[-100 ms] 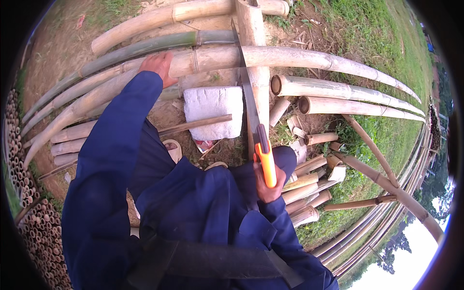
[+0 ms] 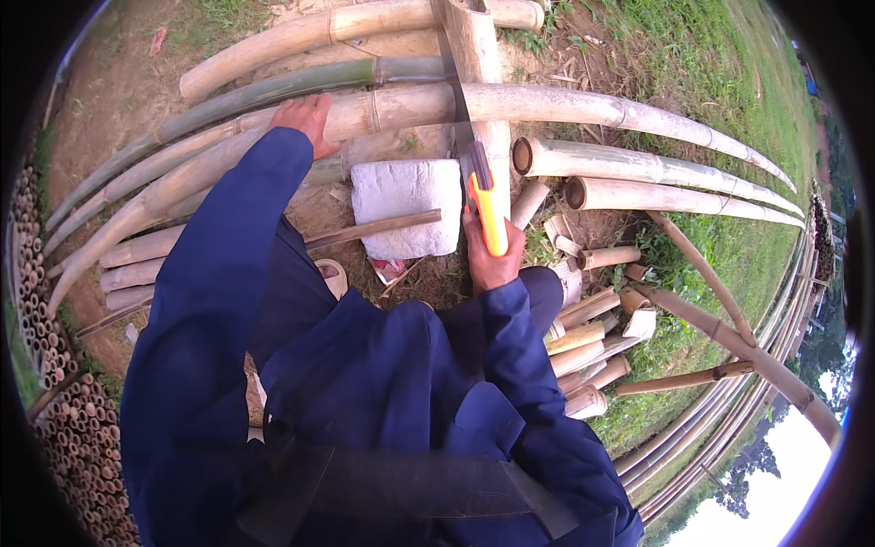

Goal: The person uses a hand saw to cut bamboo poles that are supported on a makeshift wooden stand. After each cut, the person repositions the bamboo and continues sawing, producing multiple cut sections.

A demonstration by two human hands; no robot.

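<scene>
Bamboo pole (image 2: 547, 105) lies across upright post (image 2: 478, 55), saw blade (image 2: 456, 91) on it. Your right hand (image 2: 492, 255) clenches orange saw handle (image 2: 488, 214); left hand (image 2: 305, 118) presses flat on pole, nothing clasped. Keep pole pinned, blade square, strokes long.

— How many hands do you count?
— Two: the left hand (image 2: 305, 118) and the right hand (image 2: 492, 260).
— And saws?
— One saw (image 2: 483, 205), with an orange handle.
— White blocks?
— One white block (image 2: 406, 205) on the ground.
— Long bamboo poles?
— At least six long bamboo poles (image 2: 583, 109); the exact number I cannot tell.
— Short pieces?
— The short cut pieces (image 2: 592, 333) are about ten. The stacked tubes (image 2: 77, 428) on the left are too many to count.
</scene>
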